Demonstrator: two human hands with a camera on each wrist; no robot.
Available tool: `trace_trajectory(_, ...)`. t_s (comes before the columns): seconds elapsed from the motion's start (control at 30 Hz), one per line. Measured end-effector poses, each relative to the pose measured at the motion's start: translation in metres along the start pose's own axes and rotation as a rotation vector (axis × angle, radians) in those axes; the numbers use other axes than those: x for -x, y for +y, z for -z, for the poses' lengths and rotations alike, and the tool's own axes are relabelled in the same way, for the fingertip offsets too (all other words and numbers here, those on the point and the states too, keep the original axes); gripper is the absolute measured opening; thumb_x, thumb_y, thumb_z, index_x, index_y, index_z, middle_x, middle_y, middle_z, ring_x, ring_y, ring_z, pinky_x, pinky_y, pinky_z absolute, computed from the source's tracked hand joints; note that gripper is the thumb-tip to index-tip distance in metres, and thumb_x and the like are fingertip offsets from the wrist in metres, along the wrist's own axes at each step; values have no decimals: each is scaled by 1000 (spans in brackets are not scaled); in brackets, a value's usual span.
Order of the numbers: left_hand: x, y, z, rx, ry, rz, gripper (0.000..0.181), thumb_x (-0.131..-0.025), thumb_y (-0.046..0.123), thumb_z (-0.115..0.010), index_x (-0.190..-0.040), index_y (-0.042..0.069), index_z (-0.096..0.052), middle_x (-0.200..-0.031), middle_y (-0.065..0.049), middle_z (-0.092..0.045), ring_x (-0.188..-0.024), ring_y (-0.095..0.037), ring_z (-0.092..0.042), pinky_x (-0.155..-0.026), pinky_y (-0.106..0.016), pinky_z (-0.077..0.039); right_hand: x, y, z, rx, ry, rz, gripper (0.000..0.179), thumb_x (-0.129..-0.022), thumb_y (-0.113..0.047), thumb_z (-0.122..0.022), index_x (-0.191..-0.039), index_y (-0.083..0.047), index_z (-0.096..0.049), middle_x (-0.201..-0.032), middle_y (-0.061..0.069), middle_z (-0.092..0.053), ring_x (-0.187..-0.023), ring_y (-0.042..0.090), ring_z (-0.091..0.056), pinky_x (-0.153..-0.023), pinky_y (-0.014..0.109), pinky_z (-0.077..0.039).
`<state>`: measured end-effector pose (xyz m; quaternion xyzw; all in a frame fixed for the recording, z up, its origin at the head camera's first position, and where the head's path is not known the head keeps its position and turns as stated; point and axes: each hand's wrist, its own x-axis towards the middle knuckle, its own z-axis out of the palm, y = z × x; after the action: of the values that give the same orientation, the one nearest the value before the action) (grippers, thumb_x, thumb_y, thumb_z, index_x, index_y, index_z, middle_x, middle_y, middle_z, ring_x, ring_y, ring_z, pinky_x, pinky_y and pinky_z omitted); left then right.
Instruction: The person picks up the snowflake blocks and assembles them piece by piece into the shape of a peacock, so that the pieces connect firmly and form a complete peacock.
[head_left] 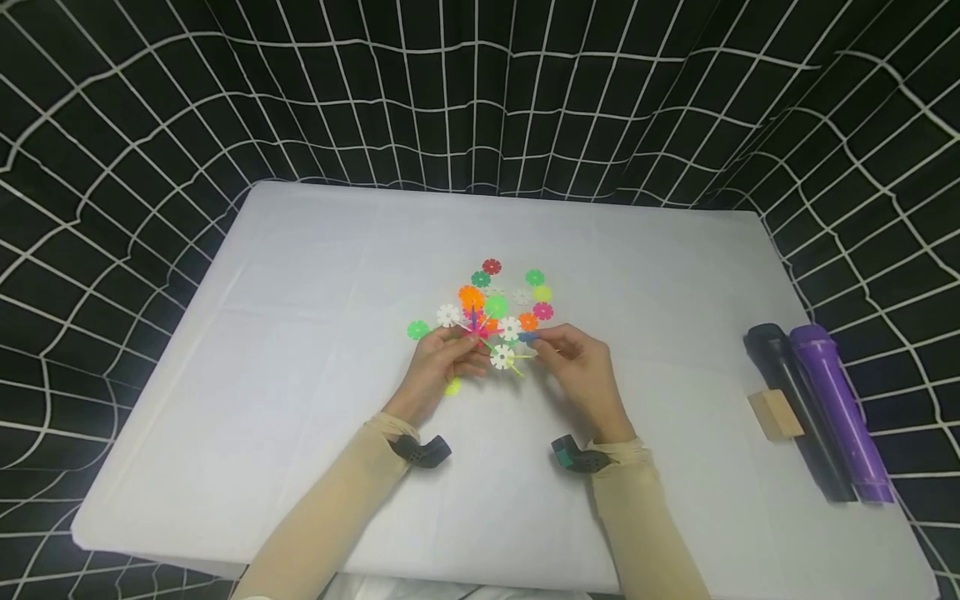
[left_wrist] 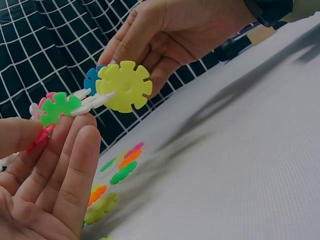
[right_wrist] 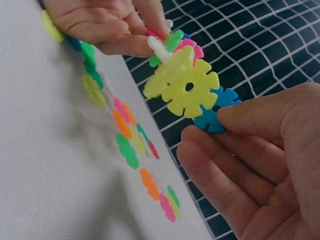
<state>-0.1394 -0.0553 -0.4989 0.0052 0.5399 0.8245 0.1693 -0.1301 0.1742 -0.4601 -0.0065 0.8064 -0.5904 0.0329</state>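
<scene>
Above the table, my left hand [head_left: 444, 357] grips a joined cluster of notched plastic snowflake discs between thumb and fingers. Pink, a green disc [left_wrist: 59, 109], white and a yellow disc [right_wrist: 190, 86] stand out at angles in it. Between thumb and fingertips, my right hand [head_left: 587, 373] pinches a blue snowflake disc [right_wrist: 216, 119]. The blue disc meets the yellow disc's edge in the right wrist view; whether their slots interlock I cannot tell. Loose discs lie flat on the table beyond the hands, among them a red disc [head_left: 491, 266] and a magenta disc [head_left: 543, 311].
A white-covered table [head_left: 300, 275] carries everything. At its right side lie a black tube-shaped object [head_left: 798, 408], a purple one [head_left: 840, 408] and a small wooden block [head_left: 776, 414]. Black curtain [head_left: 480, 100] with a white grid surrounds the far edge and sides.
</scene>
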Motion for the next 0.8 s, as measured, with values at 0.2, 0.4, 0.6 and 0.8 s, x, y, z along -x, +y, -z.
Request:
trace_trajectory(0.2,1,0,-1,-74,17,-12,9,-100,9,-59,-101,0,-61,-83,-3,-74,-74,-16,-73,-74,-32,-64,1,1,-2,70,32,93,14,-92,-10,-74,-105,-5,-75,-105,15,-77,-94,30,-77,-75,15,-58)
trace_trajectory(0.4,2,1,-2,-171,28,-14,6,-97,7,-60,-94,2,-60,-72,2,-70,-62,-14,-68,-66,-28,-61,3,-1,-4,176,67,208,12,-91,-4,-74,-102,-6,-77,-101,11,-78,-92,26,-76,-78,24,-61)
trace_trajectory(0.6,2,2,-3,-189,27,-16,7,-97,9,-60,-94,4,-55,-65,3,-67,-59,-14,-66,-64,-27,-60,3,-2,-5,174,35,198,14,-90,-3,-74,-103,-6,-77,-104,11,-78,-99,24,-73,-91,43,-61)
trace_trajectory(0.8,-1,-1,-1,-121,46,-33,16,-103,16,-56,-90,6,-53,-67,2,-59,-60,-15,-62,-64,-28,-60,1,3,-4,101,-63,133,19,-96,-19,-70,-111,-10,-76,-112,8,-76,-108,18,-68,-96,31,-56)
